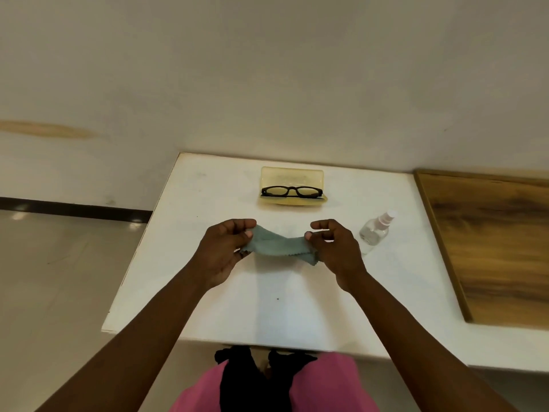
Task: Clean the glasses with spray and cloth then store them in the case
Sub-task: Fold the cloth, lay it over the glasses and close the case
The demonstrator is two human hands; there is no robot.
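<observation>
A grey-blue cloth (277, 245) is stretched between both hands above the middle of the white table (208, 292). My left hand (225, 251) pinches its left end and my right hand (335, 251) pinches its right end. Black-framed glasses (292, 191) lie folded in an open yellow translucent case (292, 178) at the far side of the table, lid raised behind them. A clear spray bottle (375, 231) with a pale pink nozzle stands just right of my right hand.
A wooden board (493, 242) lies on the surface to the right of the table. A wall runs close behind the table. Tiled floor drops off past the table's left edge.
</observation>
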